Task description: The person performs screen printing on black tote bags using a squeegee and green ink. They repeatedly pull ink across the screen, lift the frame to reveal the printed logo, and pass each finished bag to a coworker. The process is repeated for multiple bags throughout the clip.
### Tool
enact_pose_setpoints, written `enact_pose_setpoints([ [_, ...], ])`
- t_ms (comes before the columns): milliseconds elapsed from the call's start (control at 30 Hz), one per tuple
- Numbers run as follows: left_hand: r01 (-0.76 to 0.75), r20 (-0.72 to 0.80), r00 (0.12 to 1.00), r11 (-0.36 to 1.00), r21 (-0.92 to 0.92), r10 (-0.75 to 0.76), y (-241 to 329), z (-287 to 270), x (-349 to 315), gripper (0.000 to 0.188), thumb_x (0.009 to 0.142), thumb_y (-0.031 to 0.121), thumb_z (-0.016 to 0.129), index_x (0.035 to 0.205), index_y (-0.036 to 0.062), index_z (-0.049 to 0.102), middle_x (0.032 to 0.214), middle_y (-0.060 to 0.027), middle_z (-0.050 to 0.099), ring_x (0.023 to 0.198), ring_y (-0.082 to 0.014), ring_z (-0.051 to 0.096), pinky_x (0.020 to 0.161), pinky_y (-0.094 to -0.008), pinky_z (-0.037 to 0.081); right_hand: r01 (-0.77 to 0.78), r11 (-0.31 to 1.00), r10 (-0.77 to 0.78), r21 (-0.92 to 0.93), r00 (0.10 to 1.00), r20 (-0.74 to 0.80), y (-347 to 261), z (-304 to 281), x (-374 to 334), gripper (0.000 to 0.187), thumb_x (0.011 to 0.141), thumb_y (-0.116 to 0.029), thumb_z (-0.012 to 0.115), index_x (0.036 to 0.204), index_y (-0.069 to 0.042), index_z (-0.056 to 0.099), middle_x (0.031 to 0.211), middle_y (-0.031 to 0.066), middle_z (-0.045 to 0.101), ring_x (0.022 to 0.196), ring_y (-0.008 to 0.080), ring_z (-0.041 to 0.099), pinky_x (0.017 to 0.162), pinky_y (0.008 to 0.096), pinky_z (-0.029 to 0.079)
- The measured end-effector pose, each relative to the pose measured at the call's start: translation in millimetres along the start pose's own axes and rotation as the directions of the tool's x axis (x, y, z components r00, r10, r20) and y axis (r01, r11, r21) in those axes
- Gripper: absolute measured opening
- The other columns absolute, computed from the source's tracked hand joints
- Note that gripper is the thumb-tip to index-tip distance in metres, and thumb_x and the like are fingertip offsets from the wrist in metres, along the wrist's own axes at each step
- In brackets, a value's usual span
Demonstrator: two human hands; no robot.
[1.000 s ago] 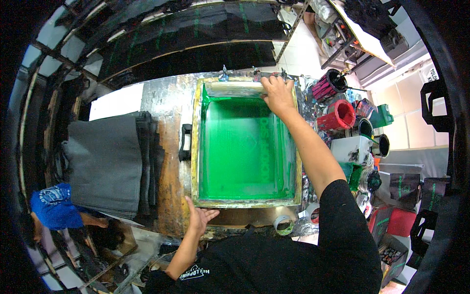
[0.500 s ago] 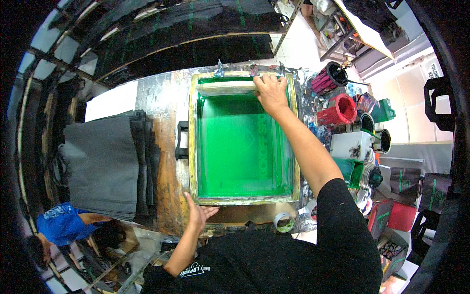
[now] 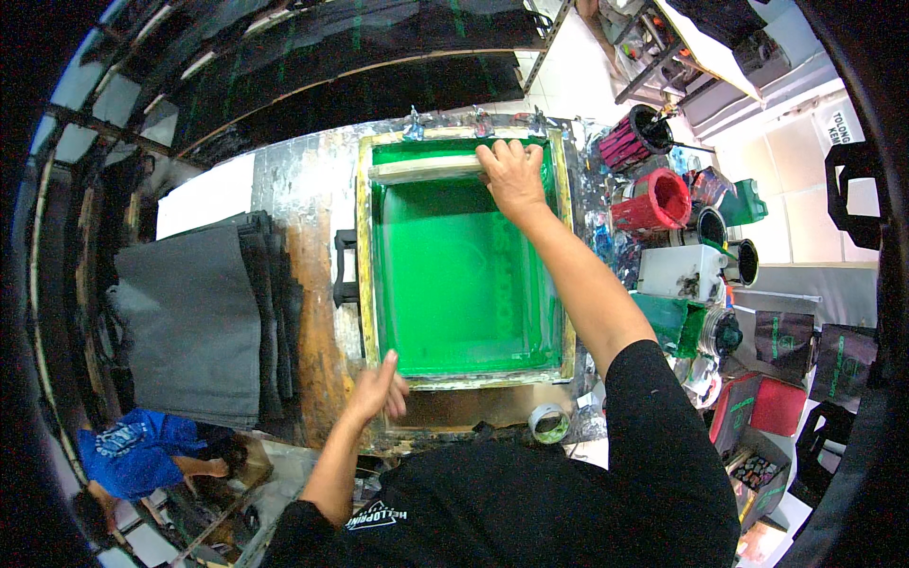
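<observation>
A screen-printing frame (image 3: 566,284) with a yellowish wooden rim lies on the table, its green mesh (image 3: 445,275) wet with ink. Across the far end of the mesh rests a squeegee (image 3: 417,170) with a pale wooden handle. My right hand (image 3: 516,180) grips the squeegee by its right end, fingers wrapped over the top. Near the frame's front left corner is my left hand (image 3: 375,393), thumb raised and fingers loosely apart, holding nothing; whether it touches the rim I cannot tell. From under the frame's left side sticks out a black bag handle (image 3: 346,269).
Stacked dark grey bags (image 3: 189,327) lie on the left of the table (image 3: 322,360). Clamps (image 3: 483,123) stand behind the frame. Ink cans, including a red one (image 3: 653,204), crowd the right side. A tape roll (image 3: 548,423) lies in front. Someone in blue (image 3: 142,454) is at lower left.
My left hand has come off the underside of the frame's front edge and turned thumb-up. The squeegee stays at the far end in my right hand, its handle leaning slightly differently.
</observation>
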State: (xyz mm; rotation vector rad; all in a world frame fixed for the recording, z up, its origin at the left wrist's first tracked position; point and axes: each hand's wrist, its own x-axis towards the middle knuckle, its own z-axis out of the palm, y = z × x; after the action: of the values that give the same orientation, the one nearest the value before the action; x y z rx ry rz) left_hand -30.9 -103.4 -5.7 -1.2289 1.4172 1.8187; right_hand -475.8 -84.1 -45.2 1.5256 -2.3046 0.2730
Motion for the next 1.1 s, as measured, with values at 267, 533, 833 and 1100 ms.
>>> enact_pose_setpoints([
  [267,-0.15,-0.083,-0.049,0.075,0.986,0.995,246,-43,76,0.057,0.09,0.053,0.077,0.117,0.0037,0.067,0.115,-0.0171,0.066,0.115,-0.0364,0.06,0.1,-0.0473,0.046,0.015,1.0,-0.015,-0.002,0.998,0.058,8,-4,10,0.058,0.074,-0.017,0.085,0.125,-0.016,0.059,0.11,0.0032,0.064,0.109,0.0241,0.061,0.093,0.0473,0.042],
  [533,0.019,-0.086,0.085,0.085,0.996,0.993,267,-66,168,0.055,0.091,0.061,0.067,0.091,0.0062,0.061,0.094,-0.0115,0.063,0.093,-0.0331,0.061,0.085,-0.0461,0.047,0.045,0.999,-0.043,-0.031,0.998,0.046,7,-7,8,0.055,0.073,-0.019,0.086,0.121,-0.016,0.057,0.105,0.0023,0.062,0.104,0.0228,0.061,0.087,0.0446,0.042],
  [833,0.03,-0.048,0.029,0.047,0.998,0.998,210,-38,150,0.053,0.086,0.061,0.072,0.086,0.0086,0.06,0.09,-0.0091,0.06,0.086,-0.0303,0.059,0.079,-0.0437,0.046,0.049,0.998,-0.047,-0.046,0.998,0.043,-15,-26,-46,0.033,0.082,-0.019,0.076,0.113,-0.02,0.063,0.096,0.0012,0.06,0.095,0.0216,0.059,0.083,0.0435,0.042],
  [1100,-0.024,-0.06,0.081,0.062,0.998,0.995,119,14,98,0.051,0.084,0.058,0.075,0.084,0.0093,0.058,0.086,-0.0091,0.055,0.083,-0.0302,0.057,0.078,-0.0446,0.045,0.045,0.999,-0.041,-0.025,0.99,0.135,-57,-79,-143,0.02,0.089,-0.018,0.064,0.109,-0.021,0.065,0.094,0.001,0.061,0.093,0.0219,0.061,0.082,0.0449,0.043],
])
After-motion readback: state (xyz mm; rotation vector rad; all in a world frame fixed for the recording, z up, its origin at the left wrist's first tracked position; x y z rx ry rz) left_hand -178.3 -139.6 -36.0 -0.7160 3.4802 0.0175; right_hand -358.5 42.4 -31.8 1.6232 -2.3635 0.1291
